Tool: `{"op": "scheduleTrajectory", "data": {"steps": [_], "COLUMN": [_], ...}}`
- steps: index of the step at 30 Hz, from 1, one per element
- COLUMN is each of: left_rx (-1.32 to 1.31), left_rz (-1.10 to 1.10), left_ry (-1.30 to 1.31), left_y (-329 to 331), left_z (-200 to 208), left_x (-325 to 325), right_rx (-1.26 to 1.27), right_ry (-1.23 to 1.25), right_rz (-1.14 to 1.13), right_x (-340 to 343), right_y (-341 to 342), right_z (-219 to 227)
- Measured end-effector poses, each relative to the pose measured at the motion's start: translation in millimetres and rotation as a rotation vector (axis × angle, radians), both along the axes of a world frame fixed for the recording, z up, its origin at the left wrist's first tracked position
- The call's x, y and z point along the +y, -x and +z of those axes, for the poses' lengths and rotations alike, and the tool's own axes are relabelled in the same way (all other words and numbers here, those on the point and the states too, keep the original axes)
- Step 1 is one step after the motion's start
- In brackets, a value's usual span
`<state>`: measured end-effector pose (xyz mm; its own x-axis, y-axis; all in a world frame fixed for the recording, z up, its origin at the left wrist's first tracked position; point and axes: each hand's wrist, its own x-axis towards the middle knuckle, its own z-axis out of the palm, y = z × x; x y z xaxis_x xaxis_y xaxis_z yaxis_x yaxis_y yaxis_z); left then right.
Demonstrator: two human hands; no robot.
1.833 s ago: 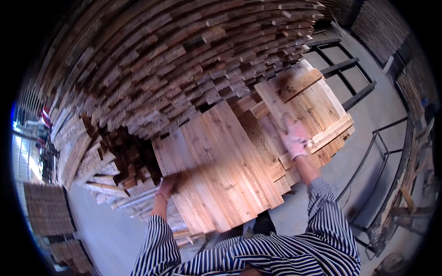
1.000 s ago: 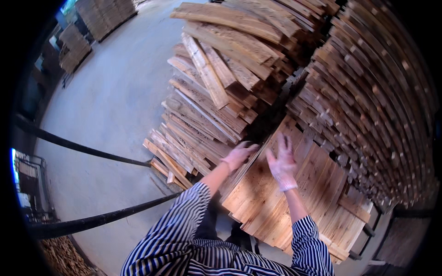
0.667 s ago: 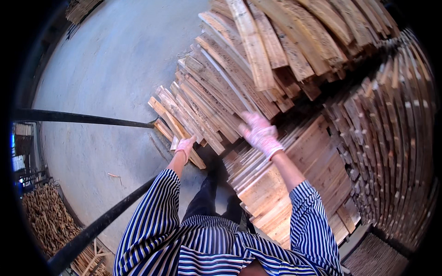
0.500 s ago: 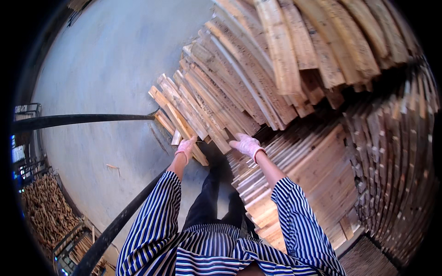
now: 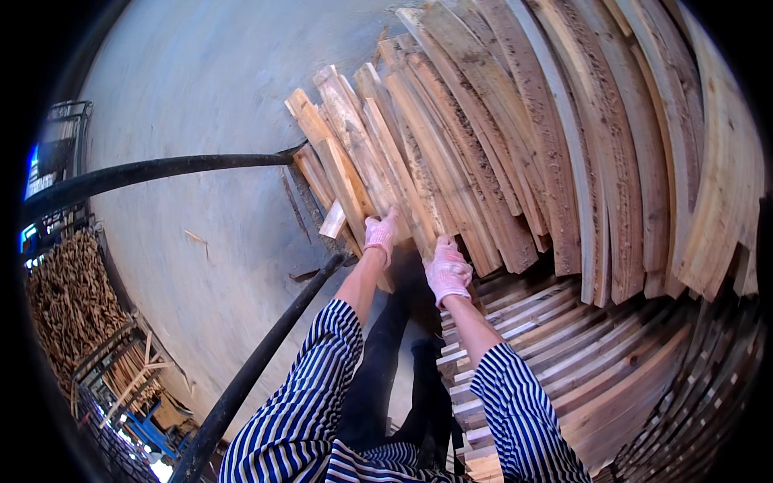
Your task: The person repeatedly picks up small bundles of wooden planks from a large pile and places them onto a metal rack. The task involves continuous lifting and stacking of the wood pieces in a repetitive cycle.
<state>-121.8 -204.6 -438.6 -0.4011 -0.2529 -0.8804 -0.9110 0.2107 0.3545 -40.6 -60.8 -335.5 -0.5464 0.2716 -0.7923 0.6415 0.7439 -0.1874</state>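
Observation:
Both my hands wear pale pink gloves and are at the near ends of long, rough wooden boards in a row. My left hand (image 5: pixel 382 231) is closed at the lower end of a pale board (image 5: pixel 354 133) near the row's left side; its fingertips are partly hidden. To its right, my right hand (image 5: pixel 448 272) is closed around the near end of a narrow board (image 5: pixel 403 173), with the thumb on top. A lighter board (image 5: pixel 345 181) lies aslant over others just left of my left hand.
More upright boards (image 5: pixel 555 137) crowd the right side. Below them is a stack of layered planks (image 5: pixel 555 346). A black metal bar (image 5: pixel 177 167) reaches in from the left, and another (image 5: pixel 258 362) slants beside my left arm. Grey floor (image 5: pixel 201 105) lies left; bundled wood sticks (image 5: pixel 76 306) stand farther off.
The view has shifted, so the boards now sit higher and farther right. My right hand has gone from spread fingers to closed on a board's end. My left hand has moved off the slanted board.

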Motion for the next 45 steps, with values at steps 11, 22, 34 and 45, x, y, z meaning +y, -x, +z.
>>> {"op": "scheduleTrajectory", "data": {"steps": [11,22,34,45], "left_rx": [0.414,0.355,0.617,0.24], "left_rz": [0.119,0.01,0.21,0.173], "left_ry": [-0.222,0.18,0.108,-0.184], "left_y": [-47,-63,3,62], "left_z": [91,-30,-62,-35], "left_x": [1,-68,-94,-59], "right_rx": [0.267,0.015,0.152,0.158], "right_ry": [0.313,0.785,0.62,0.019], "right_rz": [-0.019,-0.46,-0.251,-0.15], "right_x": [28,30,5,-91], "right_y": [25,55,59,67], "right_z": [1,-13,-5,-61]}}
